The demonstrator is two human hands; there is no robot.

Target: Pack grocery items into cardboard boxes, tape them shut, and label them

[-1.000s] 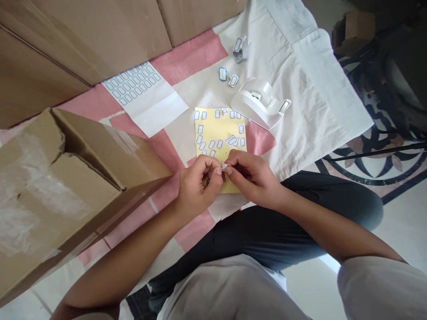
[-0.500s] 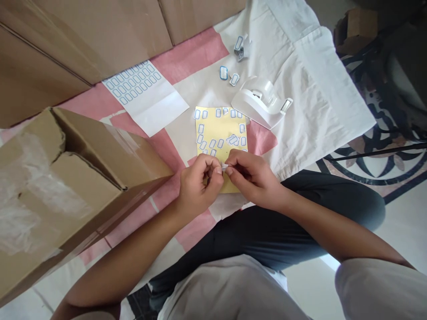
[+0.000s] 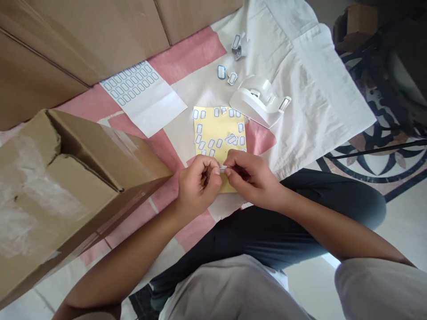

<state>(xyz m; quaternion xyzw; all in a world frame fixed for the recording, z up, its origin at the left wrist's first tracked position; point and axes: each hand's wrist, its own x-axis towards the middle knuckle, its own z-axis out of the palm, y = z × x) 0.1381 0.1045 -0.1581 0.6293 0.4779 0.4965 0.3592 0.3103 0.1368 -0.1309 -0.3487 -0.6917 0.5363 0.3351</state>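
Note:
A small white sticker (image 3: 223, 168) is pinched between my two hands, edge-on, so its face is hidden. My left hand (image 3: 200, 181) grips one end with thumb and forefinger. At the other end, my right hand (image 3: 249, 177) holds it the same way. Both hands hover over the lower part of a yellow sheet of paper (image 3: 218, 126). Several blue-rimmed white stickers lie along its top, sides and middle, and a few overlap at the right. The hands cover part of the sheet's lower half.
A white tape dispenser (image 3: 258, 104) stands beyond the yellow sheet, right of centre. Loose stickers (image 3: 221, 72) lie behind it. To the left are a printed sticker sheet (image 3: 147, 106) and a cardboard box (image 3: 80, 186). Larger cartons (image 3: 100, 35) line the back of the cloth.
The view has shifted very slightly. Both hands stay close together over the yellow sheet, and the sticker between them now looks flatter and thinner.

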